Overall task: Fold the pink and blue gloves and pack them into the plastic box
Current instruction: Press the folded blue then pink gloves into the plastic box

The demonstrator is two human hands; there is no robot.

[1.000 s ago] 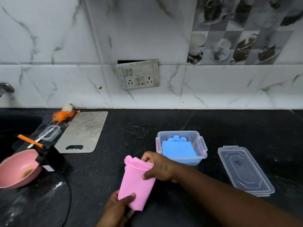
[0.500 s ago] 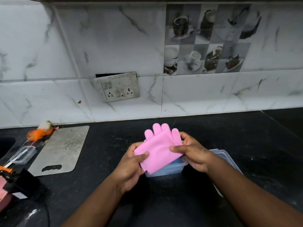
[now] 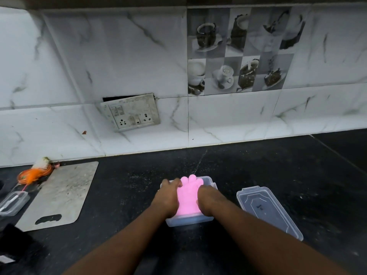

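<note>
Your left hand (image 3: 167, 197) and right hand (image 3: 208, 199) lie flat, palms down, pressing on the folded pink rubber glove (image 3: 188, 195) from either side; neither grips it. The glove sits inside the clear rectangular plastic box (image 3: 188, 221), fingertips pointing to 12 o'clock. Blue glove: cannot tell, hidden under the pink one. Box rests on the black stone countertop (image 3: 258, 165). Clear plastic lid (image 3: 268, 211) lies just beside the box at 3 o'clock, apart from it. Grey metal cutting board (image 3: 59, 195) at 9 o'clock, well apart. Small clear container (image 3: 13, 202) beyond the board.
</note>
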